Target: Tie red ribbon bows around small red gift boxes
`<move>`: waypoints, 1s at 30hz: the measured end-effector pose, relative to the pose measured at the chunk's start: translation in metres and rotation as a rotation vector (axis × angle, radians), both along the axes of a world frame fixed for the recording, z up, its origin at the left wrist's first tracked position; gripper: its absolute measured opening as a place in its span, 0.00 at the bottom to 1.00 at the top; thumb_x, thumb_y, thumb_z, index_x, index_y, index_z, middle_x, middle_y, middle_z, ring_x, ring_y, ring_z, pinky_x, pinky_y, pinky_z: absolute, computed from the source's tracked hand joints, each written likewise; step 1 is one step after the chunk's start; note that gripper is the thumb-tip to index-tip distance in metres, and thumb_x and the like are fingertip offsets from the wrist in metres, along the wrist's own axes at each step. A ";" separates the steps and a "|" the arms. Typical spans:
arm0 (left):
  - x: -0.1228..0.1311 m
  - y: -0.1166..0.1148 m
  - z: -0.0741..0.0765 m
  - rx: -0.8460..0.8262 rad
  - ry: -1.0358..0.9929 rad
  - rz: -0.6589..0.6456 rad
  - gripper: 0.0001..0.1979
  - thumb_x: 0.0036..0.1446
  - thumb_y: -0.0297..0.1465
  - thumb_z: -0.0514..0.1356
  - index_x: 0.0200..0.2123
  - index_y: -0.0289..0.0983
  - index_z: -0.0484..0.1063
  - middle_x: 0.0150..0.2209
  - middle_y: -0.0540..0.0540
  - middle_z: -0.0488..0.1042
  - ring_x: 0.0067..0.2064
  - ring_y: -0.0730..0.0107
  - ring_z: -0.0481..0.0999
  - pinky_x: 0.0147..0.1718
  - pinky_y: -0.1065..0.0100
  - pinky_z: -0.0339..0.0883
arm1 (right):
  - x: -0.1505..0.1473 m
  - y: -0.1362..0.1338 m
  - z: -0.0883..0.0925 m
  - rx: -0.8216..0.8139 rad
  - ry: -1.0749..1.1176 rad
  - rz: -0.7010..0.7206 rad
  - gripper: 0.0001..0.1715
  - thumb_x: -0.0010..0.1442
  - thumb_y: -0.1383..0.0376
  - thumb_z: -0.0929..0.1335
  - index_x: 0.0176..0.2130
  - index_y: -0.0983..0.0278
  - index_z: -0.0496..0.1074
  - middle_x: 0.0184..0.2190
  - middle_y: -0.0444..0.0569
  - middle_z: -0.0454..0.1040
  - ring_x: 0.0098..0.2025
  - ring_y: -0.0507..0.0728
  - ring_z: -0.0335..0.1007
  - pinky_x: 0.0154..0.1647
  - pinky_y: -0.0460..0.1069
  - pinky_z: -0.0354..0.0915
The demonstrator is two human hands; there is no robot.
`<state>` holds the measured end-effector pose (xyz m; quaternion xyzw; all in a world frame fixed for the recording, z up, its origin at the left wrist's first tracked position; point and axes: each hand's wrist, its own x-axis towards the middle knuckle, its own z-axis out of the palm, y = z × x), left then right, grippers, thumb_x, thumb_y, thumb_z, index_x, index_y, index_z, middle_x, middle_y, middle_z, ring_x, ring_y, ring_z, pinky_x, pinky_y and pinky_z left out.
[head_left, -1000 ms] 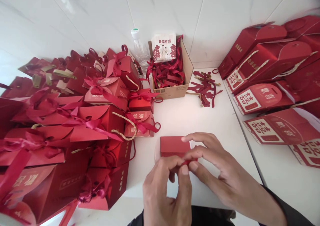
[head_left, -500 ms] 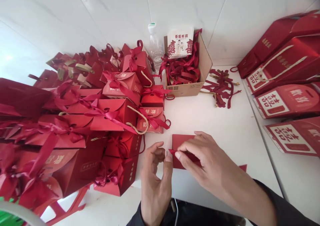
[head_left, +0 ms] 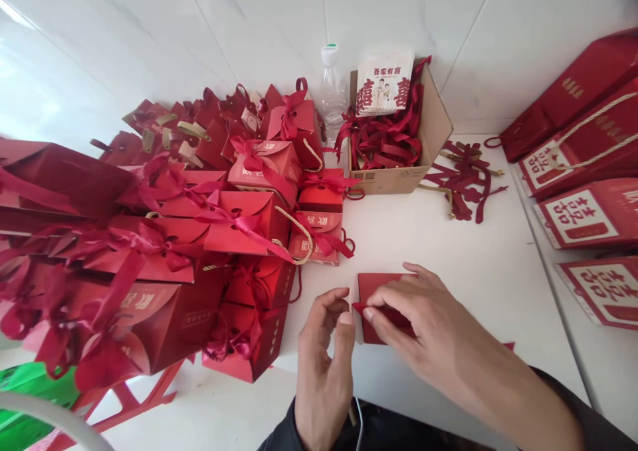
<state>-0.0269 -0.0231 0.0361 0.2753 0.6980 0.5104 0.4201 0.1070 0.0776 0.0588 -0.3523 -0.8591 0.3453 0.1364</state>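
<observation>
My right hand [head_left: 428, 318] pinches a dark red ribbon [head_left: 357, 309] between thumb and forefinger, its pointed end sticking out to the left. Beneath that hand a small red box [head_left: 371, 285] lies on the white table, partly covered by the fingers. To the left of the box is my left hand [head_left: 326, 364], palm turned inward, its fingers curved and apart from the thumb. Its fingertips are close to the ribbon's end, and I see nothing held in them.
Tied red gift boxes [head_left: 244, 222] crowd the left side. Behind them stands a clear bottle [head_left: 333, 99]. A cardboard box [head_left: 389, 182] holds ribbons and printed cards [head_left: 383, 86]. Loose straps [head_left: 466, 175] lie beside it. Red gift bags [head_left: 588, 212] line the right.
The camera view has turned slightly left, so everything appears farther right. My hands keep nearly the same pose at the box, with the ribbon still pinched in the right one.
</observation>
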 end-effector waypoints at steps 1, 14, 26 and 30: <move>-0.002 0.000 -0.001 -0.012 -0.011 0.003 0.19 0.67 0.47 0.60 0.51 0.40 0.75 0.42 0.44 0.78 0.43 0.65 0.78 0.43 0.70 0.74 | 0.001 0.000 -0.001 0.005 0.000 -0.001 0.14 0.69 0.68 0.63 0.31 0.59 0.72 0.28 0.39 0.78 0.31 0.55 0.72 0.62 0.68 0.54; -0.006 0.008 -0.003 -0.002 -0.061 -0.020 0.19 0.63 0.50 0.63 0.35 0.39 0.74 0.30 0.49 0.75 0.32 0.70 0.73 0.33 0.72 0.68 | -0.001 0.000 -0.003 -0.018 -0.009 0.012 0.10 0.68 0.69 0.66 0.35 0.58 0.73 0.30 0.39 0.79 0.34 0.55 0.74 0.63 0.73 0.56; -0.020 0.001 -0.042 -0.071 -0.474 0.453 0.26 0.44 0.47 0.76 0.35 0.39 0.68 0.21 0.52 0.74 0.21 0.69 0.74 0.20 0.70 0.69 | 0.043 -0.017 -0.025 0.214 0.001 -0.226 0.27 0.70 0.54 0.67 0.65 0.49 0.61 0.61 0.51 0.72 0.66 0.68 0.67 0.60 0.66 0.72; -0.026 -0.004 -0.052 -0.087 -0.474 0.447 0.26 0.40 0.46 0.75 0.34 0.39 0.67 0.21 0.50 0.76 0.20 0.67 0.74 0.16 0.71 0.66 | 0.059 -0.028 -0.028 -0.054 0.005 -0.414 0.28 0.70 0.48 0.66 0.66 0.46 0.62 0.65 0.48 0.70 0.67 0.66 0.67 0.58 0.61 0.75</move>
